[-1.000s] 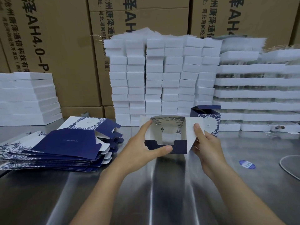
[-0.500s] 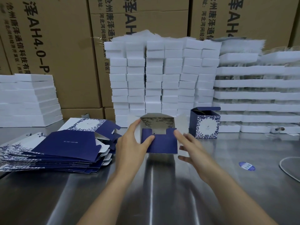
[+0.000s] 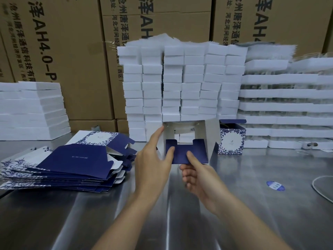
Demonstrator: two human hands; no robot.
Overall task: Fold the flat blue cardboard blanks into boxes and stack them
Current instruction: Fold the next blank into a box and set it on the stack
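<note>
While the half-made box (image 3: 207,136) is held up in the middle of my view, I judge it light and thin: stiff at the folds, easy to dent. I have the left hand (image 3: 153,165) holding its nine o'clock wall, thumb on the blue flap (image 3: 181,153). The right hand (image 3: 200,177) pinches that flap from six o'clock, fingers curled under. Best to hold it near the creases. The flat blanks (image 3: 72,159) lie at nine o'clock — one done box (image 3: 231,139) stands at three.

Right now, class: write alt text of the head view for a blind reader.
Left hand and right hand hold a half-folded blue box at a steel table; flat blanks lie left, a folded box right.
</note>
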